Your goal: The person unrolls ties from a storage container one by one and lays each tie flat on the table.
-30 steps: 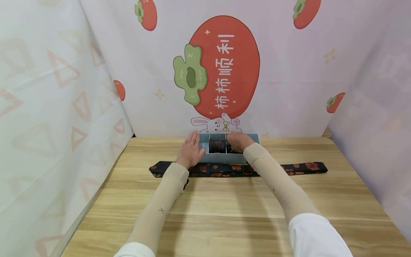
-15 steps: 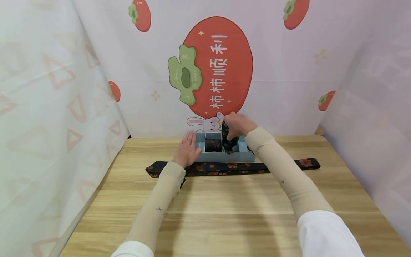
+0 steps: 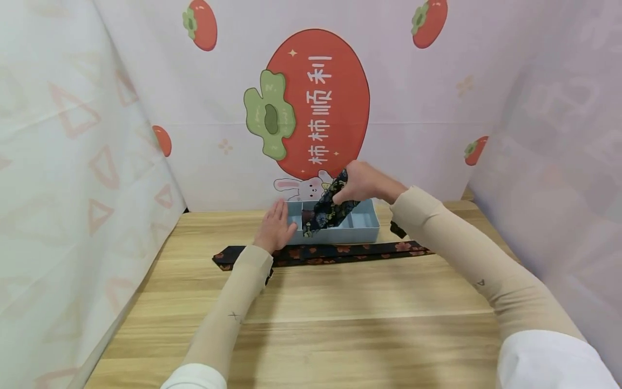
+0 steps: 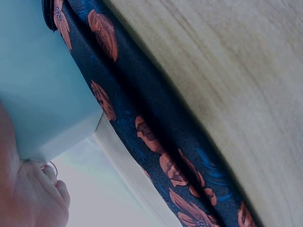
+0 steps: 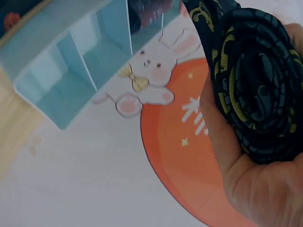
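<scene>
My right hand (image 3: pixel 363 183) grips a rolled dark necktie (image 5: pixel 260 90) with yellow and grey-blue patterning, above the pale blue divided box (image 3: pixel 347 235). One loose end of this tie hangs down in front of the box. My left hand (image 3: pixel 275 228) lies with fairly straight fingers against the box's left end. A dark reddish rolled necktie (image 3: pixel 308 214) sits in a compartment, partly covered by the held one. Along the front of the box a navy necktie with orange flowers (image 3: pixel 342 251) is laid out lengthwise; my right forearm covers its right part.
The wooden table (image 3: pixel 311 335) stretches toward me. Behind the box hangs a pale cloth (image 3: pixel 408 146) printed with persimmons and a rabbit. Another patterned cloth (image 3: pixel 53 178) borders the left side. In the right wrist view, bare compartments (image 5: pixel 61 92) show at the box's right end.
My right hand has lifted the rolled yellow-patterned necktie out of its compartment, and its end has come loose toward the lower left. My left hand stays at the box's left end.
</scene>
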The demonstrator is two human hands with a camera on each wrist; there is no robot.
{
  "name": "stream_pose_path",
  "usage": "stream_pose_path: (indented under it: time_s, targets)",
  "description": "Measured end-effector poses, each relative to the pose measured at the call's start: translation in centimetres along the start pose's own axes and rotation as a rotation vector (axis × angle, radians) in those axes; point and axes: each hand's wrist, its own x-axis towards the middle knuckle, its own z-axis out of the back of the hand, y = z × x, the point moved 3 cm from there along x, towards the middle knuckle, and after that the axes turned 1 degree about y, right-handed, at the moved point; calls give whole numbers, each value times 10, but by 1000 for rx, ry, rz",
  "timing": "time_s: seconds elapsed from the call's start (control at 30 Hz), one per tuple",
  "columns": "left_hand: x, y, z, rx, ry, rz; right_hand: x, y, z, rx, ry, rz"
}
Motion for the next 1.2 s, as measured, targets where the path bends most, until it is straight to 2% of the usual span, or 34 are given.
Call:
stream_pose_path:
  time_s: [0.13, 0.23, 0.33, 0.47, 0.67, 0.83, 1.0, 1.2]
  targets:
    - [-3, -1, 3, -1, -8, -6, -21, -4, -17, 144, 36, -102]
    - [-3, -1, 4, 0, -10, -11, -35, -11, -36, 212, 76, -208]
    - [-1, -1, 4, 2, -12, -15, -47, -18, -60, 249, 105, -274]
    - [0, 0, 4, 8, -3, -20, -59, -28, -97, 279, 115, -316]
    - [-6, -3, 7, 8, -16, -24, -71, -42, -152, 373, 120, -381]
    - [-4, -3, 7, -13, -14, -23, -78, -49, -181, 417, 107, -406]
    - [5, 2, 1, -7, 12, -20, -79, -51, -194, 365, 98, -409]
    - [9, 6, -1, -18, 18, -20, -78, -47, -194, 159, 110, -387]
